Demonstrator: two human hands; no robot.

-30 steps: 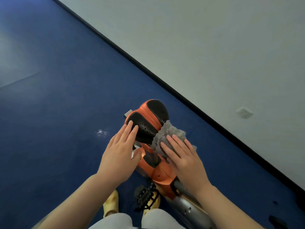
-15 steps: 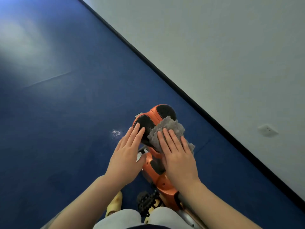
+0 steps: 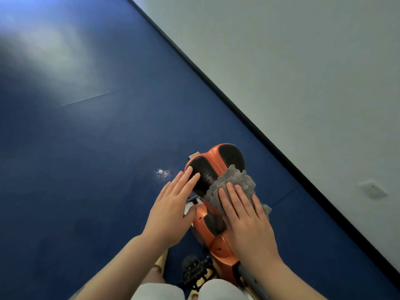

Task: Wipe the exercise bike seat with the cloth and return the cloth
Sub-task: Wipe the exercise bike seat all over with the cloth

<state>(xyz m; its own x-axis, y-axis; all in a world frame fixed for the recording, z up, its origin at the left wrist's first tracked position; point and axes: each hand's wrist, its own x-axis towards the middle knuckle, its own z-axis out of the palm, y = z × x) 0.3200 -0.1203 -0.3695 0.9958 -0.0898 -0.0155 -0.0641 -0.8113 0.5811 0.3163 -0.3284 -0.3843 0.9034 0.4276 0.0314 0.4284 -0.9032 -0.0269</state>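
Seat [image 3: 216,167], orange with black mesh pads, sat low centre of frame on the orange bike body [image 3: 218,241], over the blue floor [image 3: 86,148]. Grey cloth [image 3: 232,184] was bunched on the seat's near-right side, covering part of the right pad and draping off the right edge. Right hand [image 3: 246,221] lay flat on top of the cloth, palm down, fingers [image 3: 232,195] extended and slightly spread, pressing rather than gripping; thumb was hidden, so whether it pinched any fabric underneath couldn't be told. Left hand [image 3: 171,213] was also open and flat, fingers together, fingertips resting on the left pad's near edge, thumb [image 3: 190,213] splayed toward the bike body; nothing was held. The two hands were just beside each other, not touching. A black pedal [image 3: 194,267] showed below the hands, near the person's light-clad knees [image 3: 160,291]. A small shiny scuff [image 3: 162,173] marked the floor just left of the seat. Grey wall [image 3: 303,83] and dark baseboard [image 3: 259,144] ran diagonally on the right, with a wall outlet [image 3: 372,189], blurred.
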